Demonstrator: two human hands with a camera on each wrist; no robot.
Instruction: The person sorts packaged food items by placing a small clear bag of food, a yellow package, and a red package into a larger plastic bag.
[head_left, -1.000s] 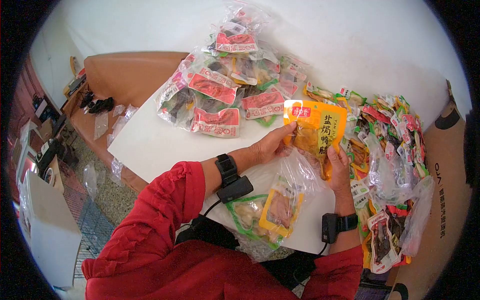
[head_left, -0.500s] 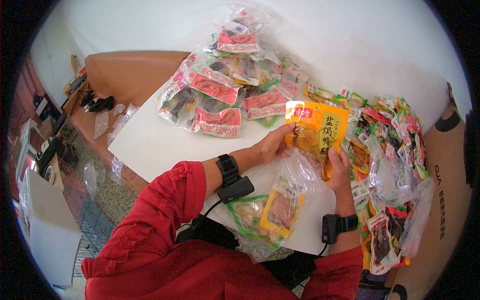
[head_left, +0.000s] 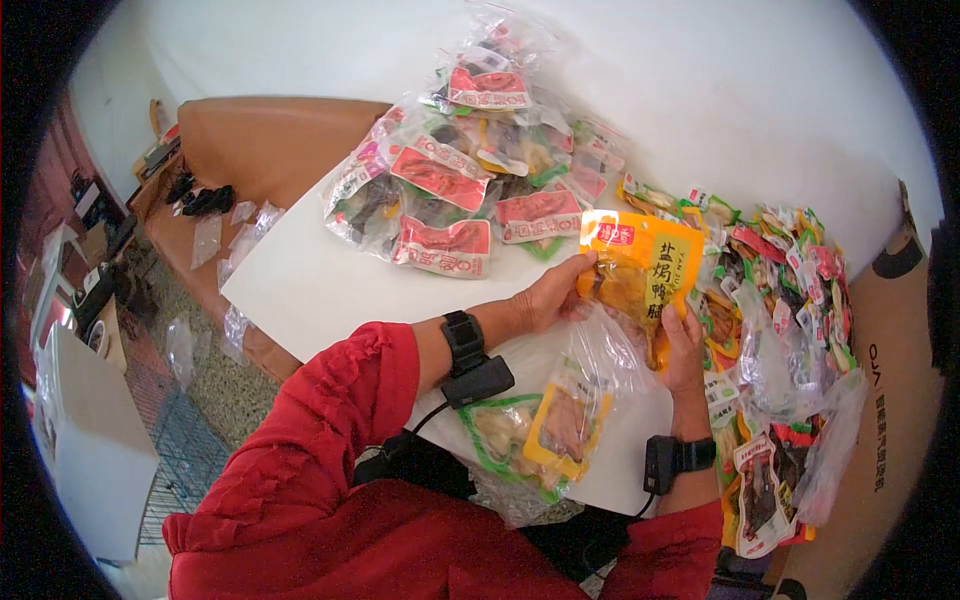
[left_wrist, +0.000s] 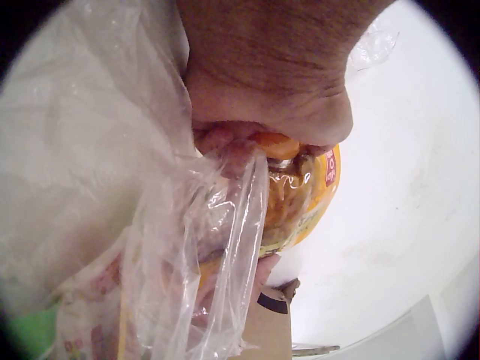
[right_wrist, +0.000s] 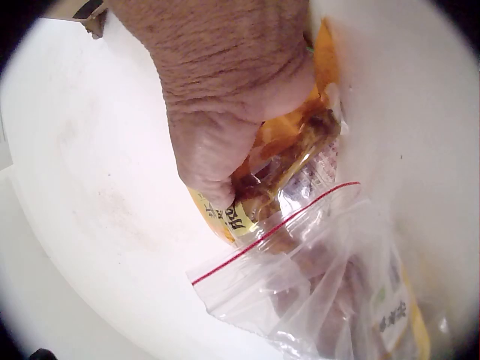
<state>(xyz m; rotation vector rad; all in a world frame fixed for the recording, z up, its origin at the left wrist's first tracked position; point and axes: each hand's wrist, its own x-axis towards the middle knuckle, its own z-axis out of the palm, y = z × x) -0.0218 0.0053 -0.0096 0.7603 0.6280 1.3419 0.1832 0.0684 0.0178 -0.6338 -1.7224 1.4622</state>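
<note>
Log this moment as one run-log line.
left hand: grips orange snack packet | right hand: grips same packet | clear zip bag: below packet

Orange-yellow snack packet [head_left: 640, 262]; clear zip bag [right_wrist: 300, 285] with red stripe.

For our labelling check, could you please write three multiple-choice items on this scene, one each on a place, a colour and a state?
1. Where on the table does the heap of loose packets lie? A) at the person's right B) at the person's left C) under the red sleeve
2. What colour is the held packet mostly? A) blue B) orange C) black
3. How is that packet held? A) by one hand alone B) lying free C) by both hands
1 A: the heap lies beyond the right hand. 2 B: its front is orange. 3 C: the left hand and right hand each grip an edge.
</note>
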